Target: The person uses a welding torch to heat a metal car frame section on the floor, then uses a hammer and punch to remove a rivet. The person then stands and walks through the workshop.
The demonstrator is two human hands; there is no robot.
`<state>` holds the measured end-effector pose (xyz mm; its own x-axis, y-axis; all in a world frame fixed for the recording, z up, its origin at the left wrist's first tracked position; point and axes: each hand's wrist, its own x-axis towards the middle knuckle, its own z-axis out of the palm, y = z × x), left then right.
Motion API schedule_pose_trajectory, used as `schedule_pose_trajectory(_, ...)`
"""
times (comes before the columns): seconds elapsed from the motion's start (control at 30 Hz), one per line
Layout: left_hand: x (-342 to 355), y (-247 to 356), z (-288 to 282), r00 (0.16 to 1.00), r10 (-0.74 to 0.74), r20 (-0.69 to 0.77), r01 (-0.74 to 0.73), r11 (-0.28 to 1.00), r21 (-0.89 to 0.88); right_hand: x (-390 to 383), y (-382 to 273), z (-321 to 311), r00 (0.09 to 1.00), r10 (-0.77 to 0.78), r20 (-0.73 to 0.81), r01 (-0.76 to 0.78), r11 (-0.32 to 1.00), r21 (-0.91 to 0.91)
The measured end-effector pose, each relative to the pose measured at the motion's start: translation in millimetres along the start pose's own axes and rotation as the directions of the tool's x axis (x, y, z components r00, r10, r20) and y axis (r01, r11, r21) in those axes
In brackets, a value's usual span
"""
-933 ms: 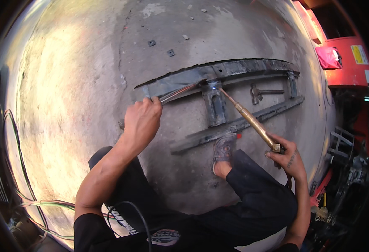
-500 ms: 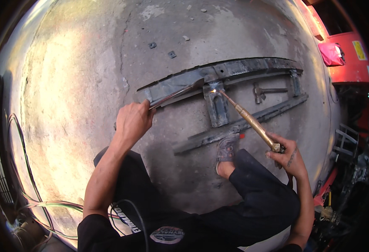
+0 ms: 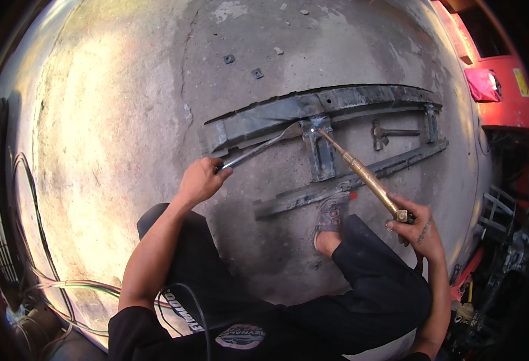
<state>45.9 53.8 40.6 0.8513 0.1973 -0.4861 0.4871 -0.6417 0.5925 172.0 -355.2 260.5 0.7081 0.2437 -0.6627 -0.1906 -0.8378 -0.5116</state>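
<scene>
My left hand (image 3: 199, 179) is closed round the handle of a long metal bar with a flattened, blade-like end (image 3: 255, 151). Its broad tip meets the left edge of a short upright bracket (image 3: 321, 162), close under the curved beam. In my right hand (image 3: 420, 228) is a brass gas torch (image 3: 370, 180), held near its valve end. The torch nozzle points at the top of the bracket, where a small bright spot glows. The bracket joins a curved dark metal beam (image 3: 264, 113) to a lower straight rail (image 3: 288, 201), all lying on the concrete floor.
A hammer (image 3: 391, 132) lies between beam and rail. My shoe (image 3: 331, 215) is by the rail. Two small square metal pieces (image 3: 257, 73) lie beyond the beam. Hoses (image 3: 90, 286) run at the left. A red vehicle part (image 3: 508, 114) and scrap metal stand at the right.
The bar's flat tip has come down from over the curved beam to the bracket's left edge, and my left hand is lower. The torch stays aimed at the bracket top; its glow looks smaller.
</scene>
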Motion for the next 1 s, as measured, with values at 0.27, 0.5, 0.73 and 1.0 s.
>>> schedule_pose_trajectory(0.27,7,-3,1,0.998,0.05,0.049,-0.051,0.998,0.029,-2,3,0,1.0,0.001,-0.01,-0.001,1.0,-0.007)
schedule_pose_trajectory(0.5,27,-14,15,0.992,0.073,0.101,-0.073,0.997,-0.009,-4,5,0,0.999,0.011,-0.041,-0.012,1.0,-0.027)
schedule_pose_trajectory(0.73,30,-16,14,0.993,0.108,0.05,-0.109,0.994,0.014,-1,11,0,0.996,0.015,-0.089,-0.018,0.999,-0.026)
schedule_pose_trajectory(1.0,27,-13,3,0.986,0.109,0.126,-0.099,0.992,-0.078,-3,0,6,0.998,0.021,-0.065,-0.024,0.999,-0.045)
